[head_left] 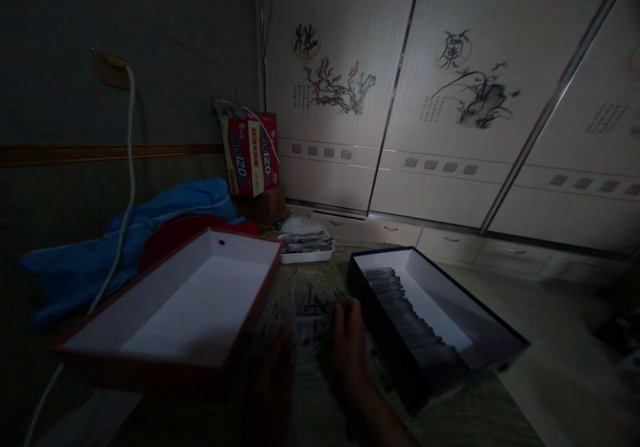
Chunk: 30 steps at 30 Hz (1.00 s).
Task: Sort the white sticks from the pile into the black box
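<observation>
My left hand [273, 387] is deep in shadow at the bottom middle, against a clear plastic bundle of thin dark sticks [313, 314]. My right hand [350, 344] sits at that bundle's right side, fingers raised; the dim light hides its grip. A black box with a white inside [430, 320] lies to the right, holding rows of similar dark sticks. Left of my hands is a red-rimmed box with a white inside [170, 300]. A white tray with more sticks [306, 250] stands farther back.
A blue cloth [125, 247] and a red round object [185, 234] lie behind the red box. A printed carton marked 120 [249, 154] stands on a small brown box [260, 206] in the corner. A white cable [125, 187] hangs down the dark wall. Painted cabinet doors [400, 87] fill the back.
</observation>
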{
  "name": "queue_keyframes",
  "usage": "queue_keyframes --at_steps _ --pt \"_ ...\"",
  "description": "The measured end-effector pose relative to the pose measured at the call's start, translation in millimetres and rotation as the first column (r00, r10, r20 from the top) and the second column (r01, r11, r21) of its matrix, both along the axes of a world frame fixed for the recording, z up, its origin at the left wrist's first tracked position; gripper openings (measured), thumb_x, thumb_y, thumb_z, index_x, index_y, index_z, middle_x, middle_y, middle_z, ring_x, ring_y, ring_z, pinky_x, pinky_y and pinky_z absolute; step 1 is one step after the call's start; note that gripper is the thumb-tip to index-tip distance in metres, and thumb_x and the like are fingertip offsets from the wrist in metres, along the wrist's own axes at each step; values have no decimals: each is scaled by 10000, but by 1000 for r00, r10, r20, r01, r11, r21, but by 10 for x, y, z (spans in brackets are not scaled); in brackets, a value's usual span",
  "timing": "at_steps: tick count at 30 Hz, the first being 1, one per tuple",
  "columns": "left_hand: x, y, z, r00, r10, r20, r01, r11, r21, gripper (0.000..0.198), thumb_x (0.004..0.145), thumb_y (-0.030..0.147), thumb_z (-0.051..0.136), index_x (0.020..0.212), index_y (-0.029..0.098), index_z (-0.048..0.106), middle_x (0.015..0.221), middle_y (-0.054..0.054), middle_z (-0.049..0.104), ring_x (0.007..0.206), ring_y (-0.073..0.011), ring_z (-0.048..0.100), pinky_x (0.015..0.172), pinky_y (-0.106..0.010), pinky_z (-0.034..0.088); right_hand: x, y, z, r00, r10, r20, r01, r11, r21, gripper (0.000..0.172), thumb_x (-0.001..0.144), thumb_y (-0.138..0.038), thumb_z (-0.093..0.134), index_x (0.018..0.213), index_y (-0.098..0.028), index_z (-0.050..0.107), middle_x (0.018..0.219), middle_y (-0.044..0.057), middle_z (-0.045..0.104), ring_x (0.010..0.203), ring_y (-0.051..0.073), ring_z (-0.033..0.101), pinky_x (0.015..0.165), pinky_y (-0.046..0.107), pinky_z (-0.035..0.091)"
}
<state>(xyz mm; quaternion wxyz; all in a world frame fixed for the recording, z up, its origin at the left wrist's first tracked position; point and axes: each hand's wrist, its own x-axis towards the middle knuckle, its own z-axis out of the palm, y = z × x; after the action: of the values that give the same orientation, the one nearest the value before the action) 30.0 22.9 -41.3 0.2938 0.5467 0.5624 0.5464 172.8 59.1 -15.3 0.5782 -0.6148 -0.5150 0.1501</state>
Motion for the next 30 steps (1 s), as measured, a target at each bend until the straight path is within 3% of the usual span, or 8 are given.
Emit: queue_keyframes --at_steps 7,11,13,17,20,22,24,30 --pt "46 42 -86 992 -20 -126 24 999 29 411 768 379 518 1048 140 700 1147 -132 694 1093 -279 629 1000 -465 459 -63 53 -209 962 176 211 -185 982 25 244 868 -263 402 885 -165 624 842 109 660 777 227 610 732 370 484" --pt "51 36 -71 993 -17 -115 14 999 -32 435 770 401 491 1042 131 698 1120 -136 705 1073 -292 638 993 -492 459 133 -11 -120 944 226 238 -247 967 60 285 880 -246 399 1013 -166 638 1016 117 681 940 212 625 829 340 483" --pt "46 35 -78 995 -20 -100 15 999 -51 448 765 416 489 1037 128 699 1125 -141 702 1079 -296 633 1004 -499 446 248 -133 -14 951 216 221 -231 972 42 288 900 -246 375 1014 -170 628 989 98 683 897 191 629 786 299 486" --pt "40 16 -100 998 -27 -53 22 995 -99 412 785 415 483 1047 177 694 1130 -103 705 1098 -268 623 1017 -467 437 441 -525 191 925 271 264 -211 949 -235 270 914 -299 379 848 -183 614 778 55 671 706 173 625 625 251 445" --pt "62 -24 -100 998 9 -65 -14 997 -75 381 766 433 517 997 198 708 1087 -93 720 1068 -280 636 1001 -484 449 495 -776 229 844 378 379 -140 839 -526 248 888 -305 426 886 -203 652 822 92 722 760 232 684 604 279 432" --pt "89 -60 -95 996 5 -92 -9 999 -45 356 757 446 536 953 211 718 1036 -83 736 1022 -286 657 970 -486 476 482 -857 177 793 417 445 -31 756 -653 258 869 -310 449 928 -208 679 865 125 742 807 292 706 604 315 441" --pt "116 -99 -100 990 -69 -119 67 997 -23 319 766 432 543 925 223 724 968 -67 752 945 -263 688 905 -436 530 455 -874 71 771 414 483 41 726 -687 270 859 -303 457 959 -197 684 894 146 743 839 324 706 629 346 457" --pt "161 -161 -194 943 -273 -191 278 961 0 240 801 378 578 935 250 730 907 -36 765 788 -184 718 770 -278 575 503 -803 -309 888 241 392 30 820 -572 231 840 -306 481 802 -178 669 772 119 719 751 268 691 596 315 429"
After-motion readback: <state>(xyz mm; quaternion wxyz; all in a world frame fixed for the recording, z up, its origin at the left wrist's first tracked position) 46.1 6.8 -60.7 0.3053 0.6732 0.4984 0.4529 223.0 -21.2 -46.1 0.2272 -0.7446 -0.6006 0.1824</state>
